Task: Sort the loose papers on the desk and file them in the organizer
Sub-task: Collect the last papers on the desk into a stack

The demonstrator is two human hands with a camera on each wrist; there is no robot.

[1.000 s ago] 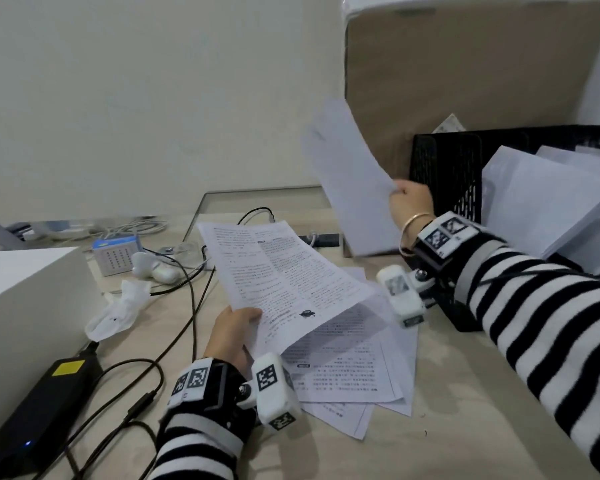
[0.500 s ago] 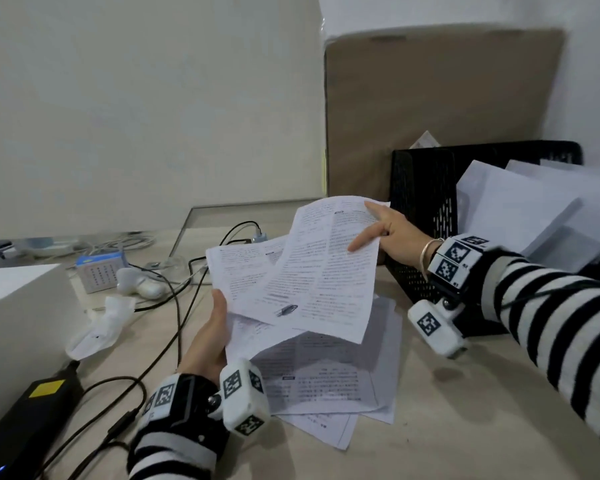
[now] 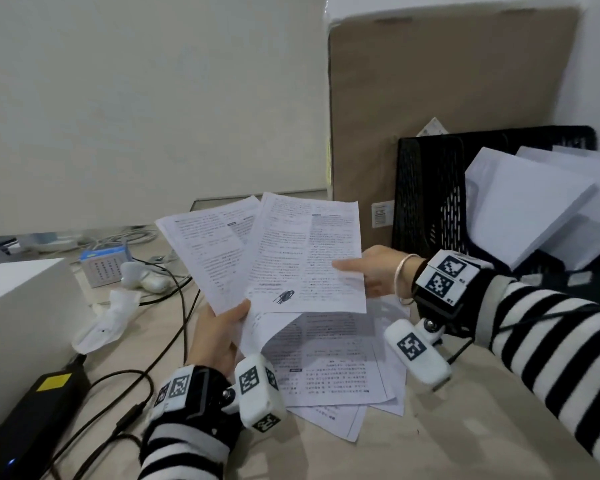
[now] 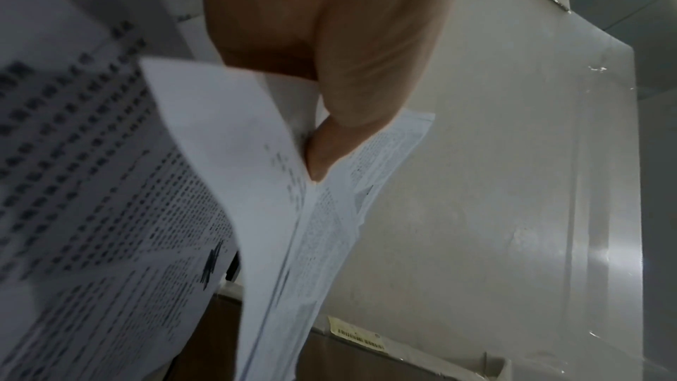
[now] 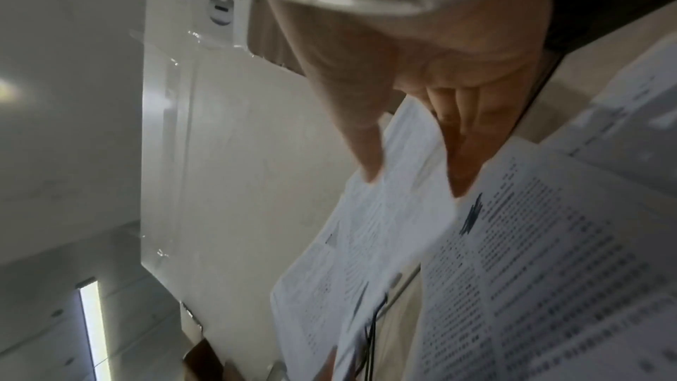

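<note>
My left hand [image 3: 231,320] holds two printed sheets up over the desk by their bottom corners, thumb on top. The thumb [image 4: 329,141] shows pinching them in the left wrist view. The rear sheet [image 3: 205,251] fans out to the left. My right hand [image 3: 355,271] pinches the right edge of the front sheet [image 3: 309,258]; its thumb [image 5: 366,144] lies on the paper. A loose pile of printed papers [image 3: 343,368] lies on the desk below. The black mesh organizer [image 3: 426,188] stands at the right, with white paper stacks [image 3: 527,209] leaning in it.
A white box [image 3: 18,306] and a black power adapter [image 3: 32,407] sit at the left, with cables [image 3: 160,341] trailing across the desk. A crumpled white wrapper [image 3: 108,320] and a small blue device [image 3: 104,266] lie behind. A cardboard panel [image 3: 447,98] leans against the wall.
My right hand brought its sheet down from near the organizer and laid it over the sheet in my left hand. The left hand rose and now grips both.
</note>
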